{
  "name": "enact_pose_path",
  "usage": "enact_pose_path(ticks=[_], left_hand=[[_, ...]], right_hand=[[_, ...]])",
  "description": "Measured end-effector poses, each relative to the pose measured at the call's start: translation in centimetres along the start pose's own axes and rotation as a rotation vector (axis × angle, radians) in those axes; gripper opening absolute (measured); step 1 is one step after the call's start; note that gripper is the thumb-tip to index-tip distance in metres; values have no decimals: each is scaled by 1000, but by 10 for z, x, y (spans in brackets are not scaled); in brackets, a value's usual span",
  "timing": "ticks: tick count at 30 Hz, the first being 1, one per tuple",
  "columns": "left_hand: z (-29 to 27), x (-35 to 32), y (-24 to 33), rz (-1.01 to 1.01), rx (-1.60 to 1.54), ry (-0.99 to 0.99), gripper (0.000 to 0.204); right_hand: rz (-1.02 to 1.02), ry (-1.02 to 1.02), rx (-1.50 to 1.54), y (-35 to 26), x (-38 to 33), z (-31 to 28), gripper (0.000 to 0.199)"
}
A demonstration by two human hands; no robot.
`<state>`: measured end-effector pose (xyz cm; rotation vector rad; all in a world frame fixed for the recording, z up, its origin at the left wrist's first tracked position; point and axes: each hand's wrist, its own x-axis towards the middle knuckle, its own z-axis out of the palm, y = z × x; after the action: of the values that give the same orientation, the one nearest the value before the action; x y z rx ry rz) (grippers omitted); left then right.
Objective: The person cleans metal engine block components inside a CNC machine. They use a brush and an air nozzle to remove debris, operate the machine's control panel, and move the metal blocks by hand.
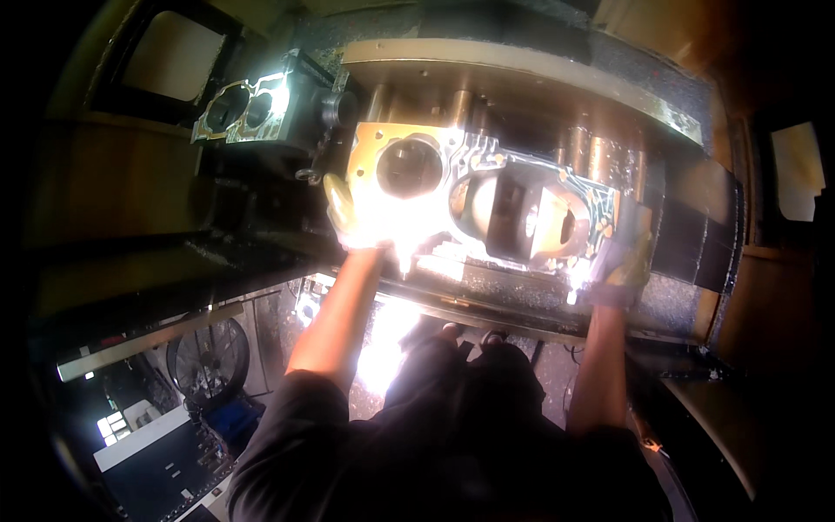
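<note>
A large cast metal housing point(452, 178) with a machined face, one round bore and a wide oval opening lies across the machine in front of me. My left hand point(342, 213), in a pale yellowish glove, is wrapped around its left end, with part of the fingers lost in bright glare. At the opposite end, my right hand point(624, 268), also gloved, grips the lower right corner. Motion blurs the right fingers. Glare washes out the housing's lower left part.
Another casting point(261, 113) with two bores stands at the far left. Behind the housing, a thick metal plate point(513, 74) runs across above several upright round posts point(461, 106). Metal chips cover the machine bed point(531, 291). A large spoked wheel point(207, 361) stands at lower left.
</note>
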<state>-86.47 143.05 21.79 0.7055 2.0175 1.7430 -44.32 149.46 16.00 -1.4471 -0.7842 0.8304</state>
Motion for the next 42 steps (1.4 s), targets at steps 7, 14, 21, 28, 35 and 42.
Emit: enact_pose_path(ticks=[7, 14, 21, 28, 35, 42], left_hand=[[-9, -8, -7, -22, 49, -14, 56], [-15, -11, -9, -55, 137, 19, 55], [-22, -24, -5, -114, 220, 63, 55], [-27, -26, -8, -101, 226, 48, 54], [-23, -18, -13, -33, 128, 52, 54], [3, 14, 19, -166, -234, -47, 55]], right_hand=[[-656, -79, -732, -28, -16, 1, 54], [302, -26, 162, -34, -17, -5, 70], [-822, -92, -1160, 17, -6, -78, 70], [-736, -197, -1246, -2, -17, -69, 74], [-60, -184, 96, -43, -27, 20, 65], [-269, -190, -121, -52, 7, 26, 50]])
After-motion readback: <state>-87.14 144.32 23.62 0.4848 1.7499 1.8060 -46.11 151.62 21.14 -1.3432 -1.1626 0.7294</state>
